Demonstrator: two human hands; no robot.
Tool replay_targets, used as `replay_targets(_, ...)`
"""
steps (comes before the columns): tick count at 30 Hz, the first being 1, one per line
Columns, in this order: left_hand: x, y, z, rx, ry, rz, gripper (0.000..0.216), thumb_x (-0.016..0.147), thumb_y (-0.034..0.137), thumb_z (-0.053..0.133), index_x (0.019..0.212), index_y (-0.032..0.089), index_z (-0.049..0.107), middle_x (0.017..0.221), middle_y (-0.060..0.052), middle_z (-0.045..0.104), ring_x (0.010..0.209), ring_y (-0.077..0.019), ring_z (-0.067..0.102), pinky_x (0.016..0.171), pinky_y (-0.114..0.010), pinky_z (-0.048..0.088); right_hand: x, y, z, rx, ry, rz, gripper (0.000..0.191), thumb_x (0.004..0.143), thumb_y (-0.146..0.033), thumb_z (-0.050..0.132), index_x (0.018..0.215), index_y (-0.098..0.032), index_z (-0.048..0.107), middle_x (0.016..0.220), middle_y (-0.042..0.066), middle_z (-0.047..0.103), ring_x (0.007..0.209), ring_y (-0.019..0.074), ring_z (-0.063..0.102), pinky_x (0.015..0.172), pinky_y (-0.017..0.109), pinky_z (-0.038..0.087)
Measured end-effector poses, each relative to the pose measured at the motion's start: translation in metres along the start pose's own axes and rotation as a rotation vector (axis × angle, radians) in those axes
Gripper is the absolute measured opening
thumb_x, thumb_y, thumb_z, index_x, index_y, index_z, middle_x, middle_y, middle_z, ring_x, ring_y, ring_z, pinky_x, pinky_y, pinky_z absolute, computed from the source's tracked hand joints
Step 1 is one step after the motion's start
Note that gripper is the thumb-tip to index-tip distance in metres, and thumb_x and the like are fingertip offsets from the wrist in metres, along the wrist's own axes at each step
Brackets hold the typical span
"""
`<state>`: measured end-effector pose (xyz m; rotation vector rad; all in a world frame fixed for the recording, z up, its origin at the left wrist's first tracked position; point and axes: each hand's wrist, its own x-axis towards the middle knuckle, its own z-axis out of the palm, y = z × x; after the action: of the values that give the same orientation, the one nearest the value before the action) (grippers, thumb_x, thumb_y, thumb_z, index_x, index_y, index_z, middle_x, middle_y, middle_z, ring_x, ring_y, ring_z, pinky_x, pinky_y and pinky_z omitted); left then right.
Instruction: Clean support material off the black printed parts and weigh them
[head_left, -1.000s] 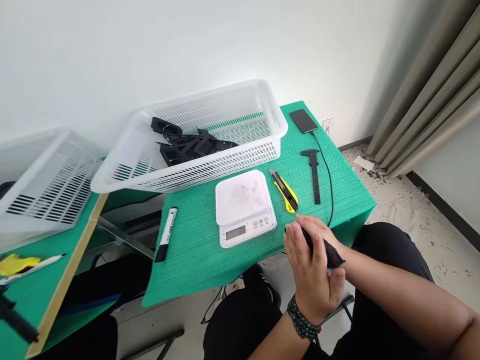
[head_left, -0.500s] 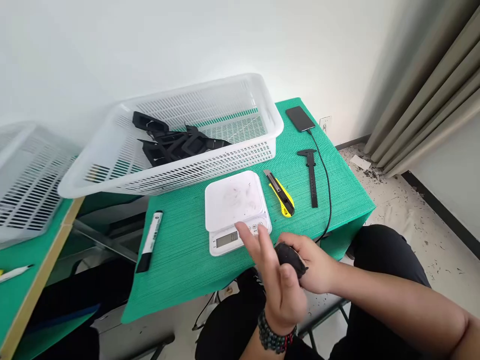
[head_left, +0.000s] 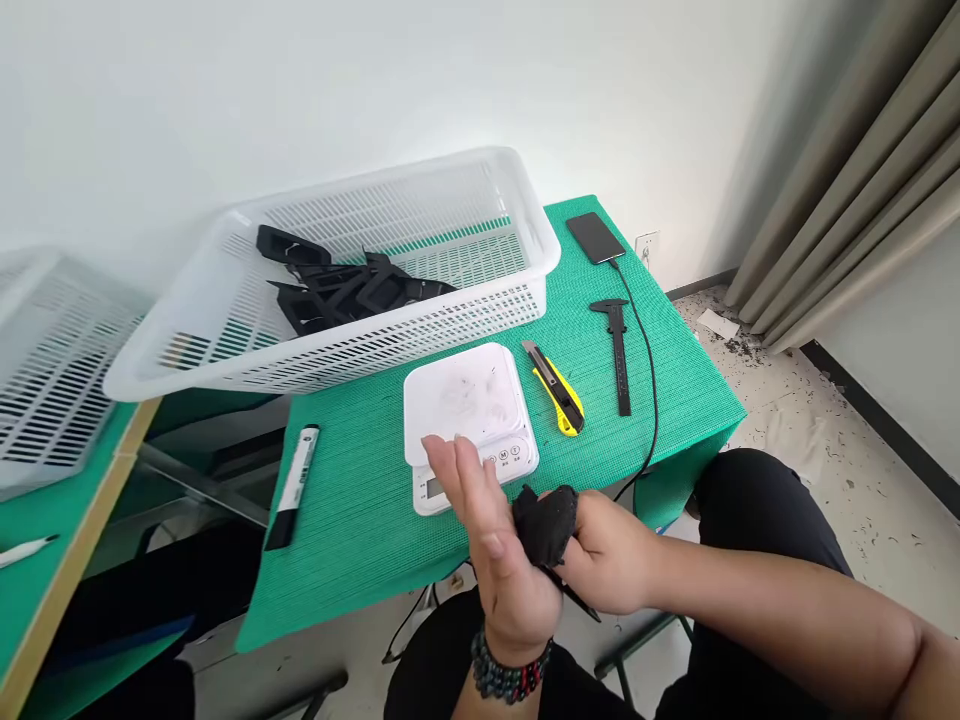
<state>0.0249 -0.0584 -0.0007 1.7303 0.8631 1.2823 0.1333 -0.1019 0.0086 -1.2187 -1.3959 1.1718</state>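
My right hand [head_left: 619, 560] is closed around a black piece [head_left: 547, 525] with a ragged edge; I cannot make out its exact kind. A thin dark tip of it sticks out below the fist. My left hand [head_left: 502, 560], with a bead bracelet at the wrist, is held upright with its fingers stretched out, its palm against or very near the black piece. Just beyond the hands, a white digital scale [head_left: 457, 395] stands on the green table mat, its display partly covered by my left fingers. Dark specks dot its plate.
A white basket [head_left: 390, 345] holding several black frame-like parts [head_left: 330, 285] stands at the back. Right of the scale lie a yellow utility knife [head_left: 559, 390], a black caliper [head_left: 619, 355] and a phone [head_left: 594, 237] with a cable. A marker [head_left: 294, 485] lies left.
Both hands have shifted left and slightly down. The black piece has turned, showing a broader face and a thin tip below. The view has moved slightly.
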Motion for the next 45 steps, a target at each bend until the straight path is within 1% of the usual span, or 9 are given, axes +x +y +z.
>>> replay_targets(6, -0.002, -0.004, -0.003, 0.116, -0.041, 0.047, 0.07, 0.102, 0.062, 0.015, 0.164, 0.03, 0.018, 0.174, 0.004, -0.001, 0.159, -0.0282, -0.009, 0.131, -0.049, 0.006, 0.005, 0.003, 0.003, 0.039, 0.041, 0.006, 0.022, 0.091, -0.029, 0.046, 0.071, -0.022, 0.041, 0.069, -0.002, 0.049, 0.067, 0.0137, 0.043, 0.063, 0.026, 0.039)
replay_targets(11, -0.004, -0.004, -0.002, 0.163, -0.052, 0.101, 0.067, 0.104, 0.059, 0.019, 0.164, 0.03, 0.016, 0.174, 0.0, -0.002, 0.16, -0.0288, -0.006, 0.13, -0.049, 0.008, 0.014, 0.006, 0.007, 0.142, 0.124, 0.012, 0.022, 0.092, -0.033, 0.045, 0.073, -0.021, 0.043, 0.071, -0.001, 0.051, 0.071, 0.0149, 0.045, 0.064, 0.027, 0.04)
replay_targets(14, -0.007, -0.005, 0.001, 0.17, -0.065, 0.141, 0.066, 0.105, 0.057, 0.023, 0.164, 0.03, 0.013, 0.174, -0.002, -0.001, 0.16, -0.0287, -0.004, 0.13, -0.048, 0.01, 0.023, 0.006, 0.005, 0.185, 0.162, 0.018, 0.026, 0.094, -0.036, 0.043, 0.071, -0.022, 0.043, 0.068, -0.002, 0.047, 0.067, 0.0138, 0.042, 0.062, 0.027, 0.037)
replay_targets(18, -0.017, -0.006, 0.007, 0.172, -0.149, 0.171, 0.074, 0.104, 0.057, 0.029, 0.165, 0.025, 0.002, 0.174, -0.01, -0.004, 0.159, -0.0311, 0.001, 0.129, -0.049, 0.012, 0.035, -0.001, -0.004, 0.21, 0.22, 0.009, 0.039, 0.097, -0.046, 0.042, 0.065, -0.024, 0.035, 0.063, -0.004, 0.036, 0.061, 0.0137, 0.035, 0.059, 0.029, 0.033)
replay_targets(25, -0.028, -0.009, 0.01, 0.328, -0.176, 0.32, 0.074, 0.104, 0.046, 0.035, 0.165, 0.019, 0.0, 0.173, -0.012, -0.009, 0.159, -0.0313, -0.007, 0.128, -0.055, 0.006, 0.047, -0.004, -0.012, 0.276, 0.209, -0.043, 0.053, 0.094, -0.069, 0.04, 0.064, -0.026, 0.036, 0.062, -0.002, 0.037, 0.061, 0.0163, 0.036, 0.06, 0.033, 0.036)
replay_targets(31, -0.031, -0.012, 0.014, 0.377, -0.18, 0.345, 0.074, 0.104, 0.043, 0.038, 0.165, 0.02, 0.002, 0.173, -0.016, -0.006, 0.159, -0.0351, -0.002, 0.125, -0.062, 0.012, 0.056, 0.005, -0.014, 0.292, 0.275, -0.026, 0.05, 0.095, -0.065, 0.041, 0.067, -0.024, 0.042, 0.066, -0.001, 0.043, 0.066, 0.0153, 0.042, 0.065, 0.03, 0.041)
replay_targets(35, -0.028, -0.013, 0.013, 0.365, -0.144, 0.352, 0.071, 0.104, 0.042, 0.038, 0.165, 0.021, 0.007, 0.173, -0.015, -0.002, 0.159, -0.0355, 0.002, 0.126, -0.06, 0.014, 0.059, 0.005, -0.012, 0.323, 0.271, -0.037, 0.047, 0.096, -0.061, 0.042, 0.069, -0.023, 0.043, 0.068, -0.001, 0.045, 0.067, 0.0146, 0.043, 0.065, 0.03, 0.041)
replay_targets(40, -0.013, -0.012, 0.001, 0.287, -0.055, 0.326, 0.068, 0.105, 0.044, 0.038, 0.165, 0.027, 0.011, 0.174, -0.008, -0.002, 0.159, -0.0317, -0.003, 0.128, -0.054, 0.007, 0.055, 0.001, 0.001, 0.303, 0.114, -0.038, 0.042, 0.099, -0.053, 0.041, 0.068, -0.024, 0.039, 0.065, -0.003, 0.04, 0.063, 0.0142, 0.039, 0.06, 0.029, 0.037)
replay_targets(45, 0.0, -0.013, -0.015, 0.206, 0.032, 0.22, 0.067, 0.104, 0.052, 0.034, 0.164, 0.032, 0.012, 0.174, 0.002, -0.002, 0.16, -0.0294, -0.005, 0.13, -0.052, 0.003, 0.048, 0.0, 0.011, 0.189, 0.002, -0.018, 0.032, 0.099, -0.037, 0.04, 0.07, -0.023, 0.04, 0.069, -0.002, 0.047, 0.068, 0.0141, 0.043, 0.065, 0.027, 0.04)
